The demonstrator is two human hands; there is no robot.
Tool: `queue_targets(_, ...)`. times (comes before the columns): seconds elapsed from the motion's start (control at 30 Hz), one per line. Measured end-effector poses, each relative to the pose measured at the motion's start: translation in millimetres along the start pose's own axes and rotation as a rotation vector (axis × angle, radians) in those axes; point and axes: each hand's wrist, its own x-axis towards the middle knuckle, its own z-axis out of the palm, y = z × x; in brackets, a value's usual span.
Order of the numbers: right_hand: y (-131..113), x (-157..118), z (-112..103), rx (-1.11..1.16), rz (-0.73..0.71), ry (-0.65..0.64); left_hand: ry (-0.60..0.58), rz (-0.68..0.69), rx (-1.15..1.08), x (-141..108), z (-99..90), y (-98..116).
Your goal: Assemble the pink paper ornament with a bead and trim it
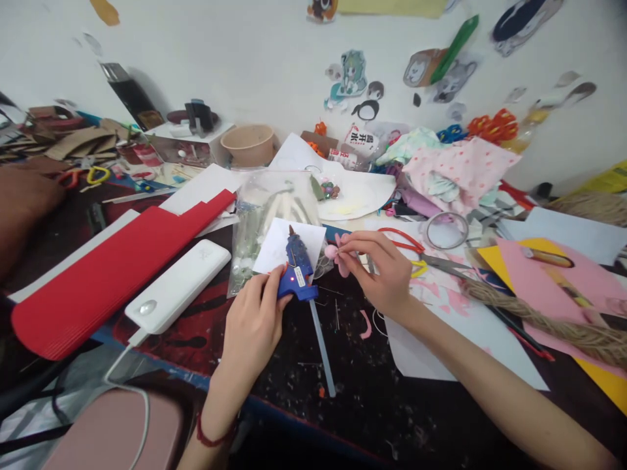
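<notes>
My left hand [257, 320] is closed around the handle of a blue hot glue gun [300, 264], whose nozzle points away from me over a square of white paper [268, 251]. A translucent glue stick [322, 349] sticks out of its back end, and a small red light glows on its side. Just right of the gun, my right hand [379, 271] pinches a small pink flower [337, 253] with a round bud and petals. Its fingertips hide part of the flower. A curved pink scrap [365, 324] lies on the dark table below that hand.
Red-handled scissors [424, 254] and a tape roll [447, 230] lie right, by white paper with pink scraps. A braided cord [543, 316] crosses pink and yellow sheets. At left are a white power bank [179, 287] with a cable and a red corrugated sheet [117, 277].
</notes>
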Motion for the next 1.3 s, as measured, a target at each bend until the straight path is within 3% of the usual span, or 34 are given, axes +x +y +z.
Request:
queue_targets(0.17,0,2,2,0.227,0.280,-0.179,-0.023,-0.002,-0.075,-1,1.9,-1)
queue_targets(0.37,11,-2,7,0.128,0.338,-0.405,-0.115,-0.019,-0.128,-1,2.1,-2)
queue_targets(0.5,13,-5,12,0.029,0.319,-0.453,-0.128,-0.064,-0.247,-1,-1.7,-1)
queue_targets(0.57,13,-6,14,0.006,0.306,-0.463,-0.083,-0.120,-0.324,-2,-3.2,-3)
queue_targets(0.7,11,-8,15,-0.016,0.310,-0.474,0.178,-0.371,-0.598,-11,-1.1,-7)
queue_targets(0.77,9,-9,14,-0.019,0.306,-0.464,0.241,-0.445,-0.908,-16,0.6,-8)
queue_targets(0.9,5,-10,12,-0.013,0.216,-0.339,0.222,-0.445,-1.383,-17,-0.8,-4)
queue_targets(1.13,-4,-4,2,-0.078,0.046,-0.179,0.135,-0.542,-1.587,-13,-7.4,-4)
queue_targets(1.3,-9,-2,-4,-0.110,-0.001,-0.109,0.104,-0.496,-1.646,-13,-7.9,-2)
